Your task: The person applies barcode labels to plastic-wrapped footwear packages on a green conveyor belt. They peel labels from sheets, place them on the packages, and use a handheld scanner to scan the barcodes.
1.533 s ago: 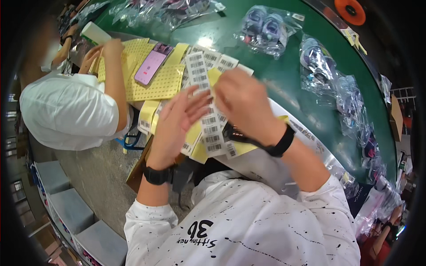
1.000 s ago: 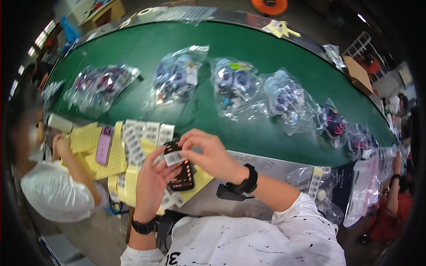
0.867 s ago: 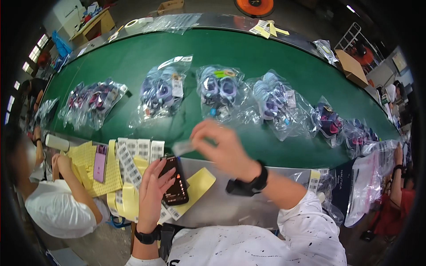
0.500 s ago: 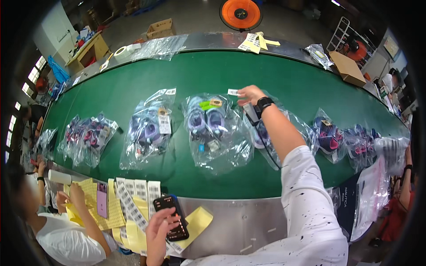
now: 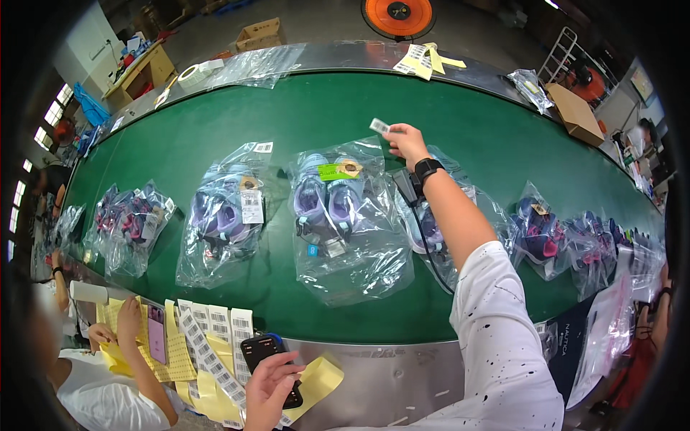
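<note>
Between the thumb and fingers of my right hand is a small white barcode label, held above the green conveyor belt. Just left of and below that hand lies a clear plastic bag with a pair of light-blue and lilac shoes. Another bagged pair is partly hidden under my right forearm. My left hand, fingers loosely apart and holding nothing, is over the lower part of a black phone. A yellow backing sheet lies beside it.
More bagged shoes lie to the left, others to the right. Barcode label strips cover the near metal edge. At left, a co-worker's hands handle yellow sheets. An orange fan stands beyond the belt.
My right hand has moved up from the bag's top corner, carrying the barcode label. My left hand has shifted slightly down and right over the phone. The bags at left appear farther left.
</note>
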Tool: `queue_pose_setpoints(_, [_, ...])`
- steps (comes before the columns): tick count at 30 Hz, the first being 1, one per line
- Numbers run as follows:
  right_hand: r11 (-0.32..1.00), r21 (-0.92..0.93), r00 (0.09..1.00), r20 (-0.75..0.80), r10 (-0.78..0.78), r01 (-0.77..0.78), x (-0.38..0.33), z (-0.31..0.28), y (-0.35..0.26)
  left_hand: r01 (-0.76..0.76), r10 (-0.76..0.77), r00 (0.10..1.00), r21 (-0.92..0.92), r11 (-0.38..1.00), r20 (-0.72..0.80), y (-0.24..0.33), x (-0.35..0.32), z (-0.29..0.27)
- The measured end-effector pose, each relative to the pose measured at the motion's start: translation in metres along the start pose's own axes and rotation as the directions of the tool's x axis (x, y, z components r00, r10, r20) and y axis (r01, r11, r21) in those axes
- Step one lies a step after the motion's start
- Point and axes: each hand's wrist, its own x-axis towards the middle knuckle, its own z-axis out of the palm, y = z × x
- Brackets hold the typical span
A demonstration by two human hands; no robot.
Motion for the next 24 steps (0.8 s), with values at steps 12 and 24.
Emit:
queue_pose_setpoints(12, [0.964,0.266,0.951,0.301,-0.072,-0.011,0.003,0.011,-0.022,0.025,-0.025,1.0,-0.011,1.0,-0.017,-0.006,-0.001,-0.002])
queue_pose_setpoints(24, [0.991,-0.126,0.993,0.114,-0.037,0.052,0.031,0.026,0.015,0.016,-0.014,0.999,-0.05,0.999,0.038,-0.013,0.006,0.005])
